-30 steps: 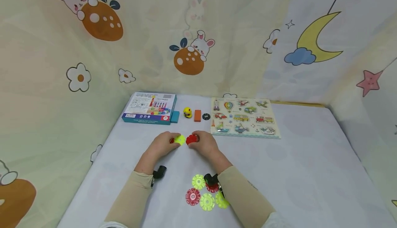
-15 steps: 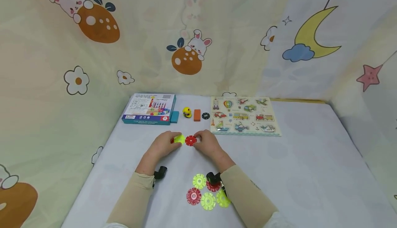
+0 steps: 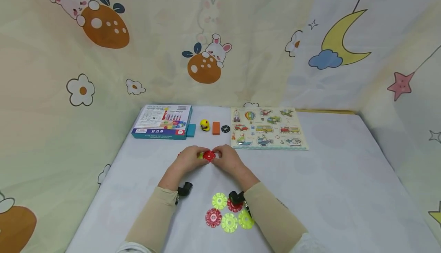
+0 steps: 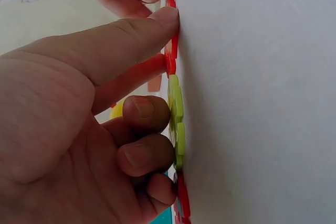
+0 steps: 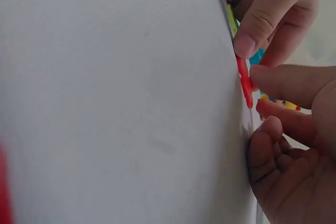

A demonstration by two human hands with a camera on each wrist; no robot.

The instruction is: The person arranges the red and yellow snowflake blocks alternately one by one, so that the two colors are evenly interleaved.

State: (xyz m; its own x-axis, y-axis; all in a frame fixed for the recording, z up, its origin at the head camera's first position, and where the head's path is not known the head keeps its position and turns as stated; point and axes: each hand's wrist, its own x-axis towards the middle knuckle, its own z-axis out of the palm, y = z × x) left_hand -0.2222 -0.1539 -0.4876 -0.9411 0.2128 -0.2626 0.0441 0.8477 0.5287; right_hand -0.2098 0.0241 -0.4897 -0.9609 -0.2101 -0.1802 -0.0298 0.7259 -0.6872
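A red notched plastic disc (image 3: 209,155) lies between both hands, beyond the middle of the table. My left hand (image 3: 189,158) pinches its left side with thumb and forefinger, while its other fingers curl down onto a yellow-green notched disc (image 4: 176,121). My right hand (image 3: 229,160) pinches the right side of the same red disc with thumb and forefinger. Further left in the row, another red disc (image 4: 182,198) shows under the left little finger, mostly hidden in the head view. The discs stand edge to edge, flat against the white tabletop.
Nearer me lie several loose discs, including a yellow-green disc (image 3: 229,222) and a red disc (image 3: 213,217). Behind the hands are a boxed set (image 3: 162,122), a teal block (image 3: 191,130), a yellow duck figure (image 3: 204,125), an orange block (image 3: 216,128), a black chip (image 3: 225,129) and a picture puzzle board (image 3: 268,128).
My left hand has shifted right, from the yellow-green disc to the red disc. That red disc has turned from tilted to flat in my right hand and now meets the yellow-green one.
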